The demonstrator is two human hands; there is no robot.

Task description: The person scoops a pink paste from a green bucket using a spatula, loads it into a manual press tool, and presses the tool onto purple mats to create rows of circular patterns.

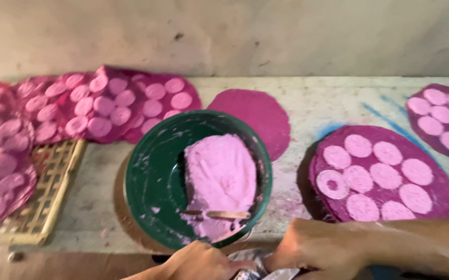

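My hands (pixel 317 249) pinch crinkly, shiny foil (pixel 258 262). The green bowl (pixel 152 171) looks like smooth plastic, its pink paste (pixel 219 176) thick and matt. A wooden stick (pixel 219 213) lies there; the bench (pixel 317 103) is rough and stained.

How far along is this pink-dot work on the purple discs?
Done: dotted discs piled at left, another stack at right, more at the far right. In hand: the left hand and right hand both grip a crinkled silvery wrapper. Left: one plain disc has no dots, and pink paste remains in the green bowl.
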